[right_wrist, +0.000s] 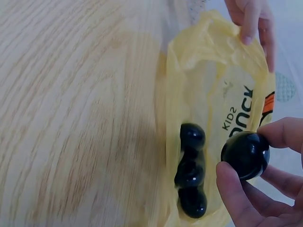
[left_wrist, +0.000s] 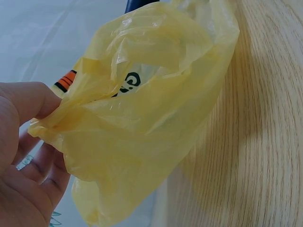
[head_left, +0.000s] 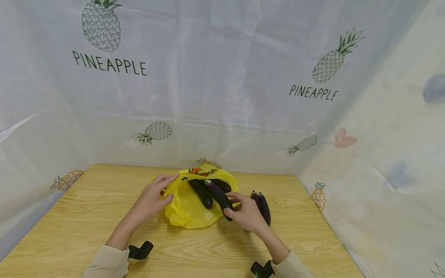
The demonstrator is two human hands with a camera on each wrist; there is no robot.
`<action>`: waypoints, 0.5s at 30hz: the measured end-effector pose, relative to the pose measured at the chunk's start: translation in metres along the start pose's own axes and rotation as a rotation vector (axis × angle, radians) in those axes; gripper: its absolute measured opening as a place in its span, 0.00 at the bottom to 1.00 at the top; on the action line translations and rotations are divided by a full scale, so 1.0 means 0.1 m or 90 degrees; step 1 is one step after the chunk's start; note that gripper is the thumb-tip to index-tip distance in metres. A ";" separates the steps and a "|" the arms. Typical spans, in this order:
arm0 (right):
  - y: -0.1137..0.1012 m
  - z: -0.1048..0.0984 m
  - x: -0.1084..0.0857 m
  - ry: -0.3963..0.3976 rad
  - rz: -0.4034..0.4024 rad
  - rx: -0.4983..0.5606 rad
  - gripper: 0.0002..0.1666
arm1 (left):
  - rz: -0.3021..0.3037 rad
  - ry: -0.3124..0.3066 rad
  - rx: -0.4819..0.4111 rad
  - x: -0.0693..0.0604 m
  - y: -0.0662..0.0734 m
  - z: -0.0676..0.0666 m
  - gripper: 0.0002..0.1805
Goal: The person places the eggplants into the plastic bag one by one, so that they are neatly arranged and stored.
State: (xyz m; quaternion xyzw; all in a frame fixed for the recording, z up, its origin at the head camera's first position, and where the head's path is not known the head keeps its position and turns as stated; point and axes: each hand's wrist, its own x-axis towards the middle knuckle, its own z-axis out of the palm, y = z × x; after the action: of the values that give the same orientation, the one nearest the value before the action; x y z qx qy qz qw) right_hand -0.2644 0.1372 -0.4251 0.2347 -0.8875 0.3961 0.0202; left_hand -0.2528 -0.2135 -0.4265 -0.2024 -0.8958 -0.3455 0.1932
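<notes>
Now the right hand (head_left: 245, 213) pinches an eggplant (head_left: 218, 195) near-end. At left, the left hand (head_left: 153, 196) loosely grips a yellow bag (head_left: 190, 216).

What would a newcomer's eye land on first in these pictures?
Probably the yellow plastic bag, open on the wooden table at the head view's centre, with dark eggplants inside. Next, the right hand holding another eggplant at the bag's mouth, while the left hand pinches the bag's edge. Behind hangs a pale pineapple-printed sheet.

Bag (head_left: 184, 212) on table (head_left: 306, 235), eggplants (head_left: 200, 194) inside; other eggplants (head_left: 265, 209) right of bag; curtain (head_left: 222, 96) behind table.
</notes>
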 end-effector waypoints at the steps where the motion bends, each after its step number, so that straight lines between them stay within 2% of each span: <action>1: -0.01 0.01 0.00 -0.002 -0.002 0.003 0.28 | -0.001 0.000 0.002 0.00 0.00 0.00 0.39; 4: -0.03 0.03 0.02 -0.006 -0.011 0.006 0.29 | -0.003 0.001 0.006 0.00 0.00 0.00 0.39; 15: -0.04 0.16 0.12 -0.034 0.014 0.025 0.30 | -0.005 -0.001 0.009 0.00 -0.01 -0.01 0.39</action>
State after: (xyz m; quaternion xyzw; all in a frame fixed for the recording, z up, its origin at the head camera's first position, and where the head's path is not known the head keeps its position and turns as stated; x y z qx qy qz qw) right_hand -0.2711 0.1187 -0.4312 0.2357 -0.8824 0.4071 -0.0123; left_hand -0.2526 -0.2144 -0.4267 -0.1978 -0.8990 -0.3400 0.1924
